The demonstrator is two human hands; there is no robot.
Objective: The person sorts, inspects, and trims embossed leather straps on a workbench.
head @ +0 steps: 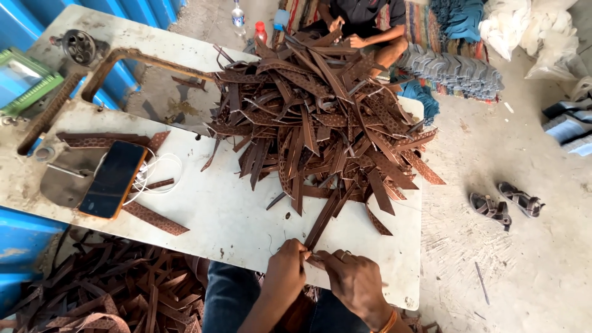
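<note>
Left hand: grip pinched shut on the near end of a brown leather strap.
Right hand: also pinching that strap end.
Strap: runs from the bench edge into the strap pile.
Risk: pulling could drag neighbouring straps off the bench.

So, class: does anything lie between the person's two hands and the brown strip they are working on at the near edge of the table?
Nothing visible does. The left hand and right hand already pinch the near end of the brown strip at the edge of the white table. Its far end runs into the pile of strips.
</note>
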